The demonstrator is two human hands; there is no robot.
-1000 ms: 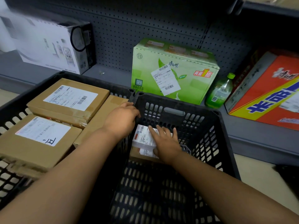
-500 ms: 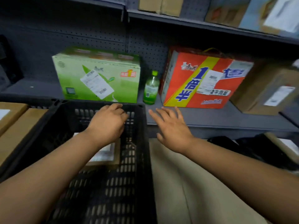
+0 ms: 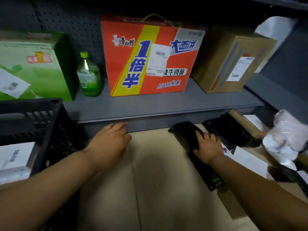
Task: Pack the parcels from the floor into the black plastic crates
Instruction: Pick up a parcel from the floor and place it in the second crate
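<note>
My right hand [image 3: 208,145] is down on a long black parcel [image 3: 196,152] that lies on the pale floor [image 3: 158,189] just below the grey shelf [image 3: 158,105]; the fingers lie across its top and the thumb seems to wrap its near edge, so I read it as gripping the parcel, though the blur keeps me from being sure how firmly. My left hand [image 3: 111,140] hangs over the floor near the shelf's front edge, fingers loosely bent and holding nothing. At the left stands the black crate [image 3: 33,117], and inside it I see a parcel with a white label [image 3: 15,157] against the near wall. More parcels lie on the floor to the right: a white plastic bag [image 3: 286,135], a brown box [image 3: 245,122] partly tucked under the shelf, and some flat white envelopes [image 3: 248,157] beside my right wrist. On the shelf sit a green carton [image 3: 33,69], a green bottle [image 3: 89,77] just beside it, an orange carton [image 3: 150,59] with a shipping label, and a brown carton [image 3: 231,60] at the right end.
</note>
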